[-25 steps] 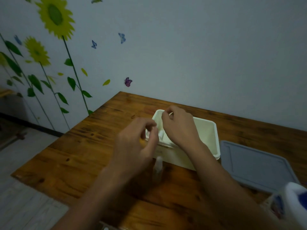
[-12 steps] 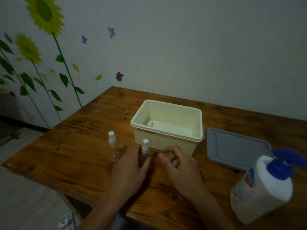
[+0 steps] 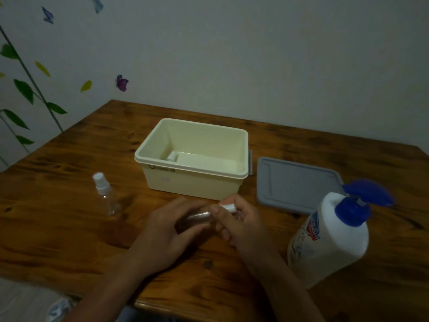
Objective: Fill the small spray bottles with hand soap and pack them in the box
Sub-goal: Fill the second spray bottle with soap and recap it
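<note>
My left hand (image 3: 167, 231) grips the clear body of a small spray bottle (image 3: 199, 217), tipped sideways in front of the cream box (image 3: 195, 180). My right hand (image 3: 239, 224) pinches that bottle's white spray cap (image 3: 228, 207). A second small spray bottle (image 3: 105, 194) stands upright on the table, left of the box. One more white-capped bottle (image 3: 173, 156) lies inside the box at its left end. The large white hand soap bottle (image 3: 329, 238) with a blue pump stands at the right.
A grey lid (image 3: 297, 184) lies flat right of the box. The wooden table (image 3: 69, 228) ends close to me along its front edge and meets the wall at the back. Wall stickers of leaves and butterflies are at the left.
The bottle that stood in front of the box has been lifted and tipped sideways between both hands. My right hand has closed on its cap. The camera has tilted down and right.
</note>
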Available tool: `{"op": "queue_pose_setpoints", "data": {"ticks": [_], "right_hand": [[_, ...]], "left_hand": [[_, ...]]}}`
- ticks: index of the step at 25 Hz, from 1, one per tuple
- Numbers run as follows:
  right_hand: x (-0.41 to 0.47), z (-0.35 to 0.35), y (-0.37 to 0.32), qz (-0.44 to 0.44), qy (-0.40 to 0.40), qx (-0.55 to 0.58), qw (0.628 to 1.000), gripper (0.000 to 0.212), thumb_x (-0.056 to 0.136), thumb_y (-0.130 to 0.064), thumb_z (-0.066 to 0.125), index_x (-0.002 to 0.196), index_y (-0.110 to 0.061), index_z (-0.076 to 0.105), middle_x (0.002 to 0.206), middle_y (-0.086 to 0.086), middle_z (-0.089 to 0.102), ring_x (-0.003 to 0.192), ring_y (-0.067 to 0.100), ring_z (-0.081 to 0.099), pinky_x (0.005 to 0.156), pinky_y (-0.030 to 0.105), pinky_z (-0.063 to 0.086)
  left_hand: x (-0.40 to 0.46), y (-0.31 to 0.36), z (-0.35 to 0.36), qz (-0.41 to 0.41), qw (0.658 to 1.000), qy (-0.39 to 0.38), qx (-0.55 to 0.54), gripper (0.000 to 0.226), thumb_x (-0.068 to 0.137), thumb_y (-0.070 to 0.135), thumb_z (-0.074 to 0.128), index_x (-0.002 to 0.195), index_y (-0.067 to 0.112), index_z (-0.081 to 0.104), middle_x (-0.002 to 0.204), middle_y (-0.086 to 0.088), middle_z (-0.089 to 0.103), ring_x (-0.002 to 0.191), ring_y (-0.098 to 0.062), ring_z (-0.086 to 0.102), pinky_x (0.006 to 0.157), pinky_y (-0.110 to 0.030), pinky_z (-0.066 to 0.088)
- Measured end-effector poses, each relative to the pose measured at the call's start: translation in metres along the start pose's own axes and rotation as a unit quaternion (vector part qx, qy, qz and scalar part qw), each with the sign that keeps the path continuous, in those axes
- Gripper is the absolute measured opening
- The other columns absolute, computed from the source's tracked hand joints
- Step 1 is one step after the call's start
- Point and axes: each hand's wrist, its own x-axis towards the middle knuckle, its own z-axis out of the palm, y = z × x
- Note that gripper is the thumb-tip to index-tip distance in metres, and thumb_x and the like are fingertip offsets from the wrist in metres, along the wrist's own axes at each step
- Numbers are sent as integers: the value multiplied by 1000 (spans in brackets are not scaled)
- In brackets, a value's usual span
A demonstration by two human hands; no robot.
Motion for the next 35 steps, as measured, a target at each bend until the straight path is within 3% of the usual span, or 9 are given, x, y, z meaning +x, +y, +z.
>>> {"op": "queue_pose_setpoints", "data": {"ticks": [6, 10, 13, 15, 18, 21, 25, 29, 35], "right_hand": [[-6, 0, -10, -21, -53, -3, 998, 9, 89, -15, 61, 98, -19, 61, 69, -10, 64, 59, 0, 58, 53, 14, 44], [-5, 2, -9, -4, 6, -61, 998, 21, 83, -43, 56, 92, -26, 62, 60, -9, 62, 50, -3, 55, 47, 10, 40], [-3, 1, -3, -4, 22, -61, 998, 9, 91, -23, 59, 84, -21, 64, 63, -1, 61, 52, 1, 53, 48, 16, 40], [-3, -2, -1, -18, 5, -37, 999, 18, 89, -6, 58, 88, -23, 62, 77, 5, 62, 61, 12, 55, 54, 24, 44], [-2, -2, -1, -12, 12, -39, 999, 15, 90, -16, 60, 94, -30, 61, 87, -2, 66, 64, 9, 59, 57, 23, 48], [-1, 1, 2, 1, 1, -78, 997, 6, 90, -30, 59, 87, -27, 63, 68, 0, 66, 52, 8, 55, 47, 20, 43], [-2, 0, -1, -24, 7, -41, 999, 14, 85, -12, 65, 82, -26, 63, 67, -5, 62, 56, 4, 55, 48, 17, 42], [-5, 2, -4, -61, -12, -53, 997, 21, 81, 3, 64, 82, -18, 59, 73, 2, 58, 58, 8, 50, 49, 21, 42], [-8, 7, -4, -82, -14, -99, 992, 25, 76, 3, 66, 86, -18, 57, 76, 2, 59, 56, 7, 51, 48, 24, 42]], "left_hand": [[-3, -3, -12, -82, 989, -31, -119, 30, 83, 48, 56, 109, 36, 65, 101, 20, 66, 89, -2, 63, 70, -11, 48], [-4, -1, -7, -52, 996, -25, -68, 31, 82, 44, 61, 113, 37, 63, 99, 17, 64, 87, -4, 62, 69, -14, 49], [-5, -1, -6, -39, 998, -22, -46, 32, 82, 43, 63, 114, 39, 62, 97, 16, 63, 84, -7, 62, 67, -23, 51], [-5, -3, -6, -46, 998, -20, -45, 33, 82, 45, 63, 115, 38, 62, 98, 15, 63, 85, -6, 62, 68, -26, 52], [-5, -3, -6, -43, 998, -18, -48, 34, 82, 46, 63, 115, 37, 62, 99, 15, 64, 87, -7, 62, 70, -29, 53], [-5, -2, -6, -41, 997, -24, -55, 35, 82, 44, 63, 116, 36, 63, 99, 14, 64, 88, -8, 63, 71, -30, 53], [-4, 0, -7, -39, 998, -10, -51, 34, 80, 32, 72, 113, 32, 65, 99, 17, 65, 90, -4, 63, 72, -18, 51], [-4, 1, -8, -45, 997, -18, -62, 32, 80, 24, 74, 111, 29, 66, 98, 16, 66, 88, -6, 63, 71, -19, 51], [-5, 1, -10, -48, 995, -21, -83, 27, 80, 26, 71, 106, 27, 67, 94, 15, 67, 83, -8, 65, 67, -18, 51]]}}
